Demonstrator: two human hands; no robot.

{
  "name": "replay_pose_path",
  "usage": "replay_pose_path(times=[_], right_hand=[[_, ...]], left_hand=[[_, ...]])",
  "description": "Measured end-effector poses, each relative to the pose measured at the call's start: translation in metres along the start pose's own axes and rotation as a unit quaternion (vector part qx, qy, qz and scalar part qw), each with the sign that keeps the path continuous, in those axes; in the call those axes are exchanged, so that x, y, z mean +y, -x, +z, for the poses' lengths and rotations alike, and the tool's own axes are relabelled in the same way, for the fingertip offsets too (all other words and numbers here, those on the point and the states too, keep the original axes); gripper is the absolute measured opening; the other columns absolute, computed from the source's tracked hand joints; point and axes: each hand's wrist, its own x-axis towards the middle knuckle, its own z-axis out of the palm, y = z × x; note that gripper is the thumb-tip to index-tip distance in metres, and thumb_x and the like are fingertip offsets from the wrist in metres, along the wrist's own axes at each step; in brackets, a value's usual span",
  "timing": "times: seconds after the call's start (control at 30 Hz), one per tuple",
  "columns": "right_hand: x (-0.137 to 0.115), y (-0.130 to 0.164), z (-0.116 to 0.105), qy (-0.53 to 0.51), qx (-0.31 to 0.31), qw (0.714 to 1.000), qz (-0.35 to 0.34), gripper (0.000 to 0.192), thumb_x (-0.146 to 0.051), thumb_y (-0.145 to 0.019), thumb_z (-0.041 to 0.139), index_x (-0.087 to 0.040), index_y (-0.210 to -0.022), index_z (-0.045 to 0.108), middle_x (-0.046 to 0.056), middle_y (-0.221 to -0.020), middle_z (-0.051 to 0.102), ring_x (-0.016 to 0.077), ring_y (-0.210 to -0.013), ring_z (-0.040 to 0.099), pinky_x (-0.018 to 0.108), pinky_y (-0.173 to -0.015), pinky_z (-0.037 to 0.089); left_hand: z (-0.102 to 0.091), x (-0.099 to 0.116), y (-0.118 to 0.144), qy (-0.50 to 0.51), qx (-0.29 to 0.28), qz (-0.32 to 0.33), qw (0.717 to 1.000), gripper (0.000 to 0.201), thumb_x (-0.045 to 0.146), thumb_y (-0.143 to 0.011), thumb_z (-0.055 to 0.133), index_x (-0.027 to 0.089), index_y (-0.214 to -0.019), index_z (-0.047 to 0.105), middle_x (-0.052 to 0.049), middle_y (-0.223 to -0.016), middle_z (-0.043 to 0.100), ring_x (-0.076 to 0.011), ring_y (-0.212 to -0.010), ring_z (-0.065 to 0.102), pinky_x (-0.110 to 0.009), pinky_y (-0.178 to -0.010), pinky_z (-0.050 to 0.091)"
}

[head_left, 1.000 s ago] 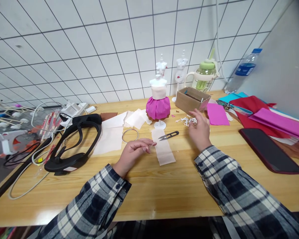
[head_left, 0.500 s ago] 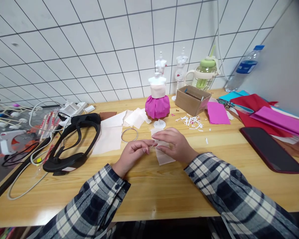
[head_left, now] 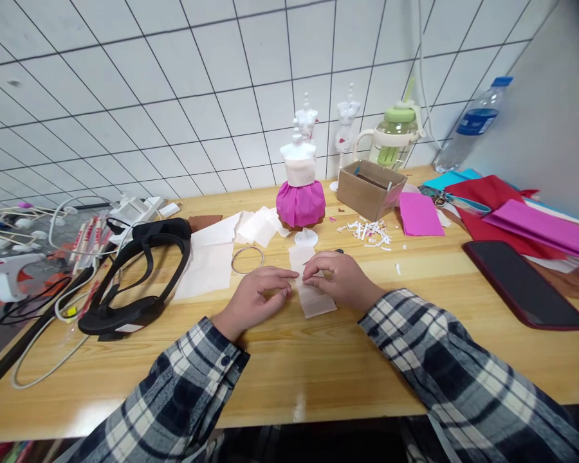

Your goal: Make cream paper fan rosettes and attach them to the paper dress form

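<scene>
A narrow strip of pale pink paper (head_left: 313, 301) lies on the wooden table in front of me. My left hand (head_left: 258, 297) rests at its left edge, fingertips touching it. My right hand (head_left: 340, 278) lies over its upper part, thumb and fingers pinching the paper. Small black scissors (head_left: 338, 251) peek out just behind my right hand. A little white mannequin in a magenta paper skirt (head_left: 300, 199) stands behind the strip.
A metal ring (head_left: 247, 260) and pale paper sheets (head_left: 211, 257) lie to the left, beside a black headset (head_left: 135, 276). A cardboard box (head_left: 372, 189), paper scraps (head_left: 369, 231), coloured sheets (head_left: 511, 212), a phone (head_left: 525, 283) and bottles are to the right.
My right hand came back from the paper scraps near the box and settled on the pale strip, covering the scissors. My left hand slid slightly toward the strip.
</scene>
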Motion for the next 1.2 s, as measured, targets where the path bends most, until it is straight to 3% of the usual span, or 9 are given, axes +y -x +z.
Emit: replay_pose_path(times=[0.1,0.2,0.33,0.47,0.53,0.63,0.8,0.93,1.2], right_hand=[[0.001,0.000,-0.004,0.009,-0.108,0.990,0.092,0.008,-0.019,-0.082,0.066,-0.017,-0.081,0.074,0.002,-0.077,0.070,0.0142,-0.073,0.061,0.026,-0.068,0.045],[0.001,0.001,-0.005,-0.083,-0.190,0.955,0.210,0.012,-0.023,-0.081,0.062,-0.016,-0.079,0.071,0.000,-0.065,0.064,0.0124,-0.060,0.057,0.024,-0.058,0.044],[0.007,0.001,-0.014,-0.168,-0.190,0.919,0.303,0.018,-0.033,-0.077,0.066,-0.015,-0.075,0.069,-0.001,-0.061,0.062,0.0121,-0.053,0.055,0.025,-0.054,0.045],[0.027,0.004,-0.047,0.031,-0.056,0.961,0.270,0.017,-0.031,-0.080,0.063,-0.018,-0.082,0.074,0.003,-0.081,0.074,0.0150,-0.071,0.063,0.026,-0.066,0.045],[0.037,0.008,-0.066,0.158,-0.019,0.954,0.254,0.016,-0.026,-0.082,0.061,-0.022,-0.083,0.075,0.002,-0.086,0.076,0.0167,-0.079,0.065,0.027,-0.071,0.044],[0.046,0.014,-0.087,0.256,-0.034,0.930,0.263,0.015,-0.027,-0.081,0.061,-0.025,-0.084,0.076,0.000,-0.085,0.076,0.0186,-0.081,0.065,0.027,-0.067,0.042],[0.045,0.016,-0.091,0.291,-0.061,0.917,0.266,0.016,-0.030,-0.081,0.061,-0.027,-0.084,0.076,-0.001,-0.086,0.075,0.0184,-0.081,0.065,0.027,-0.066,0.040],[0.042,0.015,-0.088,0.308,-0.068,0.909,0.272,0.015,-0.030,-0.082,0.059,-0.025,-0.082,0.074,0.000,-0.084,0.074,0.0179,-0.079,0.063,0.027,-0.063,0.037],[0.041,0.014,-0.085,0.313,-0.079,0.902,0.287,0.016,-0.032,-0.082,0.059,-0.026,-0.081,0.074,0.000,-0.083,0.074,0.0170,-0.076,0.062,0.027,-0.060,0.034]], left_hand=[[-0.007,-0.004,-0.001,-0.150,-0.018,0.089,0.985,0.015,0.019,-0.087,0.058,0.021,-0.093,0.073,-0.006,-0.115,0.074,-0.0220,-0.103,0.067,-0.040,-0.092,0.052],[-0.013,-0.002,-0.003,-0.238,-0.037,0.152,0.959,0.019,0.020,-0.089,0.059,0.024,-0.103,0.071,-0.003,-0.117,0.073,-0.0219,-0.105,0.065,-0.041,-0.093,0.051],[-0.018,0.002,-0.001,-0.293,0.016,0.172,0.940,0.019,0.020,-0.088,0.062,0.024,-0.105,0.070,-0.001,-0.117,0.073,-0.0226,-0.101,0.063,-0.044,-0.094,0.050],[-0.016,-0.002,0.001,-0.281,0.059,0.112,0.951,0.028,0.017,-0.089,0.060,0.023,-0.115,0.067,-0.003,-0.116,0.073,-0.0222,-0.102,0.061,-0.041,-0.093,0.051],[-0.009,-0.001,-0.001,-0.258,0.041,0.088,0.961,0.033,0.017,-0.091,0.056,0.022,-0.123,0.063,-0.005,-0.120,0.071,-0.0225,-0.108,0.059,-0.042,-0.097,0.049],[0.010,0.007,-0.012,-0.237,0.010,0.056,0.970,0.029,0.023,-0.092,0.053,0.019,-0.119,0.062,-0.009,-0.130,0.064,-0.0256,-0.121,0.053,-0.046,-0.105,0.043],[0.056,0.030,-0.037,-0.229,-0.065,0.063,0.969,0.023,0.036,-0.089,0.058,0.017,-0.102,0.061,-0.011,-0.147,0.051,-0.0308,-0.134,0.042,-0.049,-0.111,0.037],[0.084,0.038,-0.051,-0.239,-0.105,0.080,0.962,0.033,0.043,-0.093,0.051,0.015,-0.108,0.059,-0.014,-0.148,0.049,-0.0314,-0.134,0.044,-0.048,-0.112,0.032],[0.087,0.034,-0.061,-0.206,-0.147,0.030,0.967,0.064,0.064,-0.086,0.051,0.015,-0.127,0.052,-0.014,-0.133,0.060,-0.0339,-0.127,0.048,-0.053,-0.110,0.027]])
